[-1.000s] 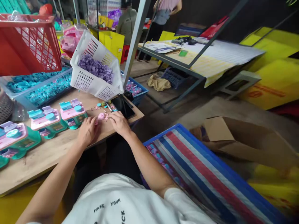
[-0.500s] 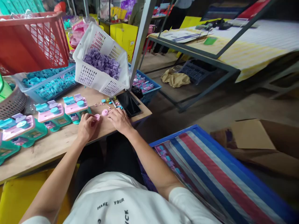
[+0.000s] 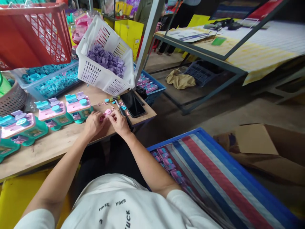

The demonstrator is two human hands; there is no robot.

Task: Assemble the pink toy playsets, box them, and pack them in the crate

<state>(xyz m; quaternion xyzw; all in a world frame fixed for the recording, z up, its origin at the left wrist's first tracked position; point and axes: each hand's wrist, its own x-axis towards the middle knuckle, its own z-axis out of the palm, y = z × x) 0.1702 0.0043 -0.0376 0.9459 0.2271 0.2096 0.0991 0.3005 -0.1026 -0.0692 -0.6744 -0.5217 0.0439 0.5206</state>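
Both my hands meet over the wooden table point(image 3: 54, 143) near its front right corner. My left hand point(image 3: 93, 124) is closed in a pinch on a small pink round part point(image 3: 103, 118). My right hand point(image 3: 119, 122) is closed too, its fingertips touching the same pink part; a dark slim tool point(image 3: 125, 117) lies under or in this hand. Another pink round piece point(image 3: 108, 111) and small loose pink and teal bits point(image 3: 113, 101) lie just beyond my fingers. A black phone point(image 3: 132, 104) rests to the right.
Pink-and-teal toy registers point(image 3: 79, 106) stand in a row at left. A tilted white basket point(image 3: 105, 63) of purple parts, a red crate point(image 3: 33, 31) and trays of teal parts point(image 3: 47, 82) sit behind. A striped blue bin point(image 3: 214, 178) is at my right. People stand far back.
My two hands have come together on the pink part, which the left hand picked up from the table. The camera view shifted slightly left and down.
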